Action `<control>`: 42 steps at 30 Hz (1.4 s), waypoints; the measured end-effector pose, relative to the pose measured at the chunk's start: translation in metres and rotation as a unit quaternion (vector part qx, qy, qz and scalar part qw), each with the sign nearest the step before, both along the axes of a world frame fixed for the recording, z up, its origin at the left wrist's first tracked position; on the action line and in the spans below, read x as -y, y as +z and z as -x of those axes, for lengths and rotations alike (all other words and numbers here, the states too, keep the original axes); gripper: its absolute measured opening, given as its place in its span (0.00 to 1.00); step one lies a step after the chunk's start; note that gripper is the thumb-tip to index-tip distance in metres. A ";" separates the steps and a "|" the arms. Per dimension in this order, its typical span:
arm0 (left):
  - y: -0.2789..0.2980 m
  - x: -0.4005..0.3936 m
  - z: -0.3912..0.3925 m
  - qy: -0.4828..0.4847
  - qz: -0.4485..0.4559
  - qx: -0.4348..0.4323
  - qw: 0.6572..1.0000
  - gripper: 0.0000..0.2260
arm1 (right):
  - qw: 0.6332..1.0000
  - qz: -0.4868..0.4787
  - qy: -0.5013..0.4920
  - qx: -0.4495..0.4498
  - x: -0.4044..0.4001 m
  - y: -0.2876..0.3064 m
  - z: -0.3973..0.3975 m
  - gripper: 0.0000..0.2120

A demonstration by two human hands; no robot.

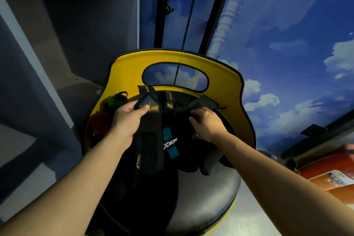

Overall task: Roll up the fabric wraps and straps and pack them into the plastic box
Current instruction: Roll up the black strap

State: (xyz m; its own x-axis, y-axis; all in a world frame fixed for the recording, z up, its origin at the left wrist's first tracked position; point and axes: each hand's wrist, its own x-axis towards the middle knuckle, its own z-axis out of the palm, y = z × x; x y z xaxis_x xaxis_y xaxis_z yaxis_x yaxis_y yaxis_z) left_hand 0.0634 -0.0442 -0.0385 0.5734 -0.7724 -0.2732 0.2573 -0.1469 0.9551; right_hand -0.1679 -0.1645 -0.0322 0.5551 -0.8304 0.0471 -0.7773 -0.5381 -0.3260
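A long black wrist wrap [148, 136] with yellow lettering lies on the black seat of a yellow-backed chair [134, 67]. My left hand [127, 119] pinches its upper end near the yellow label. My right hand [206, 122] grips a second black strap [203, 102] at the back right of the seat. Between them a short black strap with a yellow tag [169, 100] lies against the backrest. A black fabric piece with teal patches and white lettering [170, 144] sits in the seat's middle. No plastic box is in view.
A green roll [115, 99] and a red roll [100, 122] sit at the seat's left edge. A grey shelf unit [57, 44] stands to the left, a blue sky-patterned wall [287, 44] behind, and an orange container [333, 174] at the right.
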 end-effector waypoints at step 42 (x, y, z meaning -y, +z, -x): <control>0.021 -0.017 0.000 -0.007 0.035 -0.036 0.999 0.09 | 0.988 -0.128 -0.056 0.063 -0.019 0.028 0.018 0.07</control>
